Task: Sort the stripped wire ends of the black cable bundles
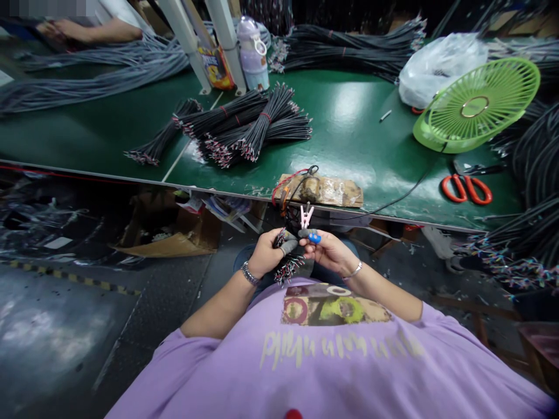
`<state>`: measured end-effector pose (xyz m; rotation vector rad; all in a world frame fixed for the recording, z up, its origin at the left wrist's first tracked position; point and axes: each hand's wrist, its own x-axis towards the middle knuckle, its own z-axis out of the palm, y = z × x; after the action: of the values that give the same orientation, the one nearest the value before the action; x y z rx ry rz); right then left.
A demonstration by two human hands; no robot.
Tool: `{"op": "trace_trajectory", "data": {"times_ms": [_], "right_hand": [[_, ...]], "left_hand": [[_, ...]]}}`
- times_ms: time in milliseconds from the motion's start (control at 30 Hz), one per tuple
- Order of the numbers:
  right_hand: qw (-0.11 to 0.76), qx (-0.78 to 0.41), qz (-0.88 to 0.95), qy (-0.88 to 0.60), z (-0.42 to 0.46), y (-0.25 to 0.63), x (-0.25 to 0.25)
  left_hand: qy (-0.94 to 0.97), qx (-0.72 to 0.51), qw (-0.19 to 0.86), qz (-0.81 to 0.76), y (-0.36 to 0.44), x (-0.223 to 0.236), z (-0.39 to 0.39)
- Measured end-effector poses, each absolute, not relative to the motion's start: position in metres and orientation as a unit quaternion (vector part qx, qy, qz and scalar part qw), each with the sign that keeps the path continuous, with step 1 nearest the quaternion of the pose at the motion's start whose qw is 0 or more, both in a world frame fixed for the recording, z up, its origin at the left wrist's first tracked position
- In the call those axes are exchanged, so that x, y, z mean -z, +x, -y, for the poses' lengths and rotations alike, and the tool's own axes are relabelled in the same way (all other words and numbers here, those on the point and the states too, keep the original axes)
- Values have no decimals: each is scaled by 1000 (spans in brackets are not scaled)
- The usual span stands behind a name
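Observation:
My left hand (267,254), with a grey cot on its thumb, is closed round a bunch of short black cables (288,269) with red, white and black wire ends. Close beside it, my right hand (328,254) is pinched shut, wearing grey finger covers and a blue wrap (314,238) on one finger. Whatever lies between those fingertips is too small to make out. Just beyond the fingers, a pink clothes peg (306,217) sits at the table edge. Behind it is a worn wooden block (340,191) with red and black leads.
Tied black cable bundles (248,125) lie on the green table (358,128). To the right are orange-handled scissors (466,189), a green fan (476,107) and a plastic bag (441,67). A bottle (253,55) stands by a post. Another person's arm (100,32) is at upper left.

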<state>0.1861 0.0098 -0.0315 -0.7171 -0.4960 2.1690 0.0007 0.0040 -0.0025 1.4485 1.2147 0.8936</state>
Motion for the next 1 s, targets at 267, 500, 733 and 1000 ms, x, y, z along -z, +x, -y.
{"op": "trace_trajectory", "data": {"times_ms": [267,500,733,1000], "right_hand": [[443,-727,365,-377,-4,183,21],[326,-784,407,-336,-13,191,20],[411,-791,303,-338,-26,185,28],[416,-817,212,-339,-49,171,14]], "left_hand": [[604,-359,500,-507,-2,1,-4],[601,-310,578,-457,-8,-6,-8],[529,-333,647,-436,-14,-15,-11],[440,-407,671,-436,-8,-24,-22]]}}
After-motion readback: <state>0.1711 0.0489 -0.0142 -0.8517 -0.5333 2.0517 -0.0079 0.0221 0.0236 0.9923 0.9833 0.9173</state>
